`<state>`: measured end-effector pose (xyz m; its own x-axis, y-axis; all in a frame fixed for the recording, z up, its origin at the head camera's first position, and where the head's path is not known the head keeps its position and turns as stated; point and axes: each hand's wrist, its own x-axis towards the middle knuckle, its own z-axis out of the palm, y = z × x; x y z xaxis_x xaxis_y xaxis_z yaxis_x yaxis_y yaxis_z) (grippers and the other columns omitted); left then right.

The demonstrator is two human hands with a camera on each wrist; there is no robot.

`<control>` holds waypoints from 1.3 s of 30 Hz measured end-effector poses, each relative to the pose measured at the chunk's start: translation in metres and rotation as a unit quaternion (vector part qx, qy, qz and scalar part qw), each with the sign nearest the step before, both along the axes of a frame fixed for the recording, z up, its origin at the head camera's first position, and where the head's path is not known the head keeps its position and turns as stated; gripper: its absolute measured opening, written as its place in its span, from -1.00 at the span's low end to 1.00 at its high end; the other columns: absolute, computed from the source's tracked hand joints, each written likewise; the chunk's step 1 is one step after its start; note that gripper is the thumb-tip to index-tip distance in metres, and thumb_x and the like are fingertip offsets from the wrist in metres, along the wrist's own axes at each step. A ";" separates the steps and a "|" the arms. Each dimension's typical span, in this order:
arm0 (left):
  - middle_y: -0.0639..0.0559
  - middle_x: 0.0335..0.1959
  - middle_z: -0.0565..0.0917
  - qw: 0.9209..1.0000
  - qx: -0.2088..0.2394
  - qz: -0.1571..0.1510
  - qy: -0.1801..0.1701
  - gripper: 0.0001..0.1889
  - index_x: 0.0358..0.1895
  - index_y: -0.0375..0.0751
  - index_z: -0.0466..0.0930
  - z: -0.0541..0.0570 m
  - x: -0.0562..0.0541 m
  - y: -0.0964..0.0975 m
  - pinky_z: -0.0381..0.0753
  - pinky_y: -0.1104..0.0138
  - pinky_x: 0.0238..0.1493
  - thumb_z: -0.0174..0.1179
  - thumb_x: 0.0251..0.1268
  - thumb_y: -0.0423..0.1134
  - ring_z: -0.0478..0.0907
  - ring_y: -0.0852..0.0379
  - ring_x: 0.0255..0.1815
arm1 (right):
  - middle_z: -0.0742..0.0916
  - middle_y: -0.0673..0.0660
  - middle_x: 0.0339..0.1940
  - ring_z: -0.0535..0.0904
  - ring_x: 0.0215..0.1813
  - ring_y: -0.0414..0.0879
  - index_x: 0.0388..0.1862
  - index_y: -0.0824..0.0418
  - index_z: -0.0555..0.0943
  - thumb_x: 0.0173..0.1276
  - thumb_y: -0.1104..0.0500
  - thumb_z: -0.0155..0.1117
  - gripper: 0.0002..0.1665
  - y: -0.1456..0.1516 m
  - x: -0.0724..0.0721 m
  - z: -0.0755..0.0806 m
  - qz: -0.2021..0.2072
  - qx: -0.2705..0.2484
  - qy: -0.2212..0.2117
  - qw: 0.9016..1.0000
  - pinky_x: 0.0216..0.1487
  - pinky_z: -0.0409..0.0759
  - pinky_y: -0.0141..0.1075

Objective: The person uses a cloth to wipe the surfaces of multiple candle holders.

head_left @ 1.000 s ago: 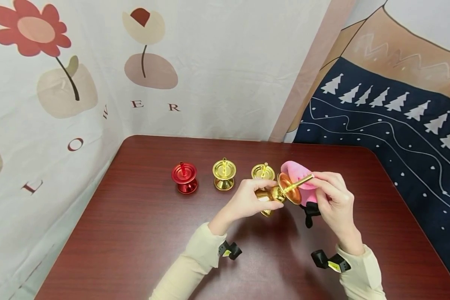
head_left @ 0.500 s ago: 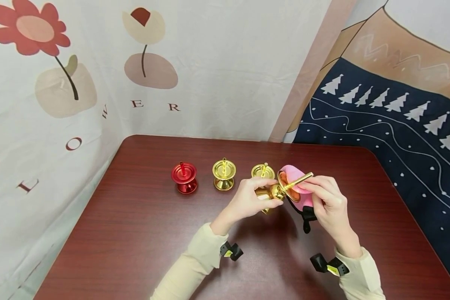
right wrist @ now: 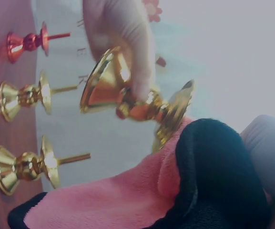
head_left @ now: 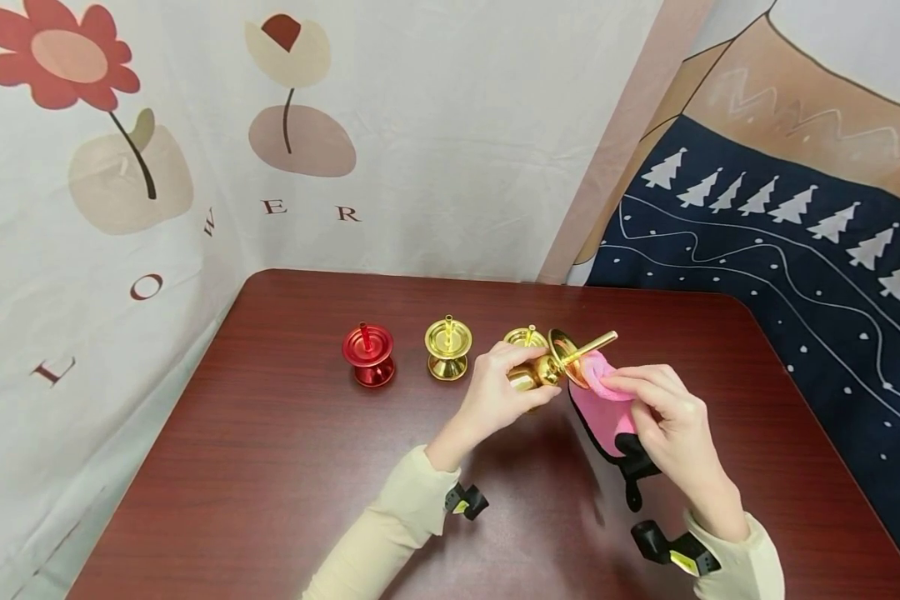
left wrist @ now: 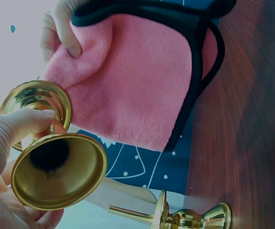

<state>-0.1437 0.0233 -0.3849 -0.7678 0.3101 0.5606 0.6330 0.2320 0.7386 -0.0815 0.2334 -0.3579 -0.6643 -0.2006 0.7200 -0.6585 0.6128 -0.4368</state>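
My left hand [head_left: 492,398] grips a gold candlestick [head_left: 547,370] around its stem, tilted above the table with its spike pointing up and right. Its hollow base [left wrist: 61,171] faces the left wrist camera. Between the fingers and thumb of my right hand [head_left: 675,421] is a pink cleaning cloth [head_left: 600,414] with black edging and a black loop. A fold of that cloth lies against the rim of the candlestick's dish [right wrist: 178,112]. The rest of the cloth hangs down. Behind my left hand stands another gold candlestick [head_left: 527,336], partly hidden in the head view.
Further left on the dark red wooden table [head_left: 307,467] stand a second gold candlestick [head_left: 448,348] and a red one [head_left: 368,356], both upright. A pale curtain with flower prints [head_left: 450,150] and a navy tree-print cloth [head_left: 765,250] hang behind the table.
My right hand has drawn the cloth from beside the spike and the dish's top down to its lower right rim. The candlestick has shifted slightly left and up with my left hand.
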 end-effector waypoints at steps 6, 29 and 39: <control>-0.07 -0.25 0.71 1.000 0.001 0.015 0.008 -0.58 -0.16 -0.31 0.68 0.001 -0.001 0.001 0.52 0.39 -0.18 0.50 -0.24 -0.31 0.56 0.04 -0.17 | 0.71 0.15 -0.29 0.50 -0.15 -0.19 -0.29 0.31 0.72 -0.07 0.67 0.05 -0.52 -0.004 0.007 0.006 0.002 -0.009 0.000 1.000 -0.25 0.38 -0.62; -0.07 -0.28 0.68 0.997 0.006 0.055 -0.059 -0.56 -0.12 -0.28 0.67 0.001 0.001 0.004 0.51 0.44 -0.30 0.50 -0.19 -0.26 0.53 0.07 -0.27 | 0.68 0.26 -0.26 0.44 -0.21 -0.28 -0.24 0.37 0.68 -0.08 0.70 0.07 -0.52 -0.014 0.005 -0.002 -0.070 -0.074 -0.025 0.995 -0.45 0.34 -0.61; -0.08 -0.30 0.71 0.994 0.026 0.088 -0.051 -0.58 -0.15 -0.30 0.67 0.000 -0.002 0.003 0.51 0.44 -0.37 0.49 -0.18 -0.25 0.56 0.05 -0.34 | 0.70 0.00 -0.24 0.48 -0.33 -0.27 -0.16 0.39 0.65 0.06 0.63 0.11 -0.61 -0.024 0.012 -0.004 -0.082 -0.173 -0.104 0.976 -0.46 0.41 -0.58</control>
<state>-0.1460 0.0267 -0.3847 -0.8613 0.1379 0.4891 0.5072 0.2922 0.8108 -0.0699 0.2093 -0.3619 -0.8061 0.1522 0.5719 -0.4390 0.4943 -0.7503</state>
